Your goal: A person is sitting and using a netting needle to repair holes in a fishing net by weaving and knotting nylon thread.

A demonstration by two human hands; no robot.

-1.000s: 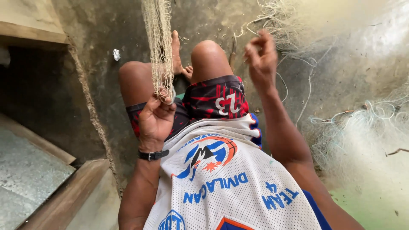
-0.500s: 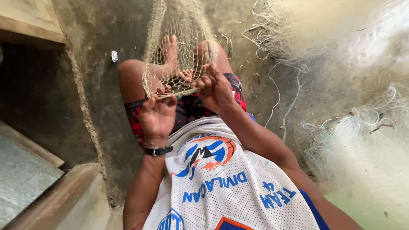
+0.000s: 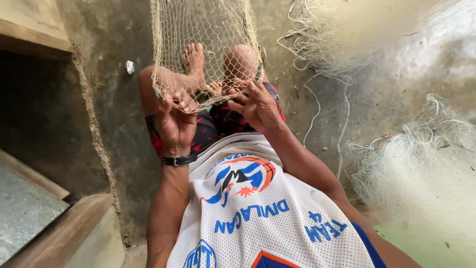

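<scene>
Far to the left of both hands, a wooden step (image 3: 59, 233) edges a dark recess. Nearer, the left hand (image 3: 174, 124), a black wristband (image 3: 179, 160) below it, is closed around the lower edge of a tan fishing net (image 3: 203, 39). From that grip the net runs straight up and away, stretched over a bare foot (image 3: 193, 59). Just right, the right hand (image 3: 258, 106) pinches the same edge with fingers partly spread. Both hands are equally near it. Right of that hand, pale loose netting (image 3: 411, 164) lies heaped on the concrete floor (image 3: 317, 114).
</scene>
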